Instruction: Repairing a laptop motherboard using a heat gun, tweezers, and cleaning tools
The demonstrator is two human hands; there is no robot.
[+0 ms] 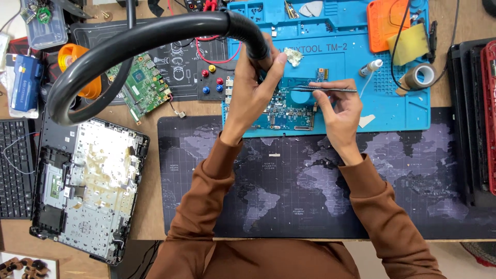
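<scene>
Brown sleeves lie nearest me, crossing the dark map mat on the worktop. Left hand: fingers closed around the end of the black hose, holding its mouth just above the far-left part of the board. Right hand: fingers pinched shut on the tweezers, tips reaching left over the board's far edge. Board location: near edge of the blue mat, between both hands.

Progress, as I judge it: board already out of the open laptop shell at left; board work under way, reassembly not begun.
</scene>
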